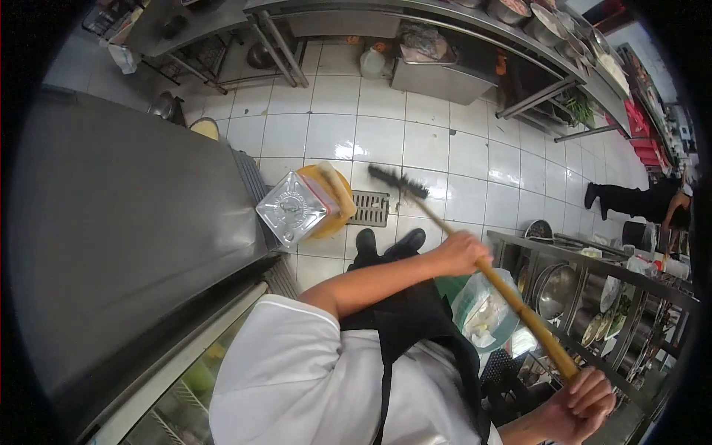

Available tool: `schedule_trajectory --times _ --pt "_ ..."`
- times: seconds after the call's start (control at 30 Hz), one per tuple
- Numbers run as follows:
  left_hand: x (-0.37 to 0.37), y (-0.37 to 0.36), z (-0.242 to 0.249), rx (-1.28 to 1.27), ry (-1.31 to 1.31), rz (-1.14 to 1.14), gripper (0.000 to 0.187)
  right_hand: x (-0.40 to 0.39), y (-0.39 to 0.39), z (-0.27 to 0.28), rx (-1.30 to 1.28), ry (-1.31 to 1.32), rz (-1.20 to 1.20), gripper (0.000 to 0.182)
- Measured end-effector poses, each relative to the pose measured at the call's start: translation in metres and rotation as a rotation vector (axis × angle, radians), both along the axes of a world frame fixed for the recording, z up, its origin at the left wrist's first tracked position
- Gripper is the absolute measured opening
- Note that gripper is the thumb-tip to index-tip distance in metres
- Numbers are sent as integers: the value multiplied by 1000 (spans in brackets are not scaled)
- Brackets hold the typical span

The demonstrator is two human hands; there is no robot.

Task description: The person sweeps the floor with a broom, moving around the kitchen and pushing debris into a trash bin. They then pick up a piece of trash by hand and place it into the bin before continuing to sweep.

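A long-handled floor brush (pixel 526 315) runs diagonally from the lower right to the tiled floor. Its narrow head of dark bristles (pixel 400 181) is over the white tiles, just beyond a metal drain grate (pixel 369 208). Partway down the wooden handle, my left hand (pixel 463 253) is wrapped round it. My right hand (pixel 587 401) is closed at the handle's upper end. Left of the grate is a square metal tin (pixel 295 208), in front of a round orange-yellow container (pixel 341 185). My dark boots (pixel 389 243) stand close to the grate.
Steel worktables (pixel 415 16) line the far side, with bowls on top. A large steel cabinet (pixel 148 237) fills the left. Beside me at right are a green lined bin (pixel 486 308) and a rack (pixel 593 267) of pans. Another person (pixel 645 202) stands farther right.
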State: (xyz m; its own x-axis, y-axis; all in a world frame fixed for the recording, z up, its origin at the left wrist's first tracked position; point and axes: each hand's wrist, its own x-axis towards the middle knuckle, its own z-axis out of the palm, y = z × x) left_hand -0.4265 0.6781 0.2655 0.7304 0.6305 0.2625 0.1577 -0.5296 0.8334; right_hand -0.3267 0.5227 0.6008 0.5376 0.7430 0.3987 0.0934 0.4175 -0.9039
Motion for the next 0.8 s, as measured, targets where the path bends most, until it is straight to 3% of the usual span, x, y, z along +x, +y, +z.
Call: schedule_trajectory --times 0.13,0.17,0.23,0.27,0.3,0.4,0.57,0.63,0.73,0.8 --pt "38 61 -29 -34 -120 209 16 32 34 -29 -77 -58 27 34" --pt "45 75 -56 -23 -161 288 19 26 50 -53 -173 -426 -168 34" --pt "44 97 -111 -27 -88 348 27 3 70 -116 -236 -511 -241 32" --pt "36 97 -140 31 -41 351 27 -7 73 -139 -198 -231 -112 31" --pt "21 86 -148 -25 67 319 25 -15 68 -146 -191 -244 -32 31" --pt "-4 27 -143 -89 -96 261 18 -29 37 -117 -211 -257 116 33" --pt "-7 -46 -98 -149 -2 25 18 -4 -10 -65 -228 -75 153 37" --pt "9 -36 -79 -71 30 -36 21 6 -15 -49 -164 -74 33 38" --pt "37 -11 -32 -20 2 -33 29 38 -9 -19 -45 -82 230 32" --pt "65 37 -16 24 -23 29 32 47 21 -20 77 -160 167 36"
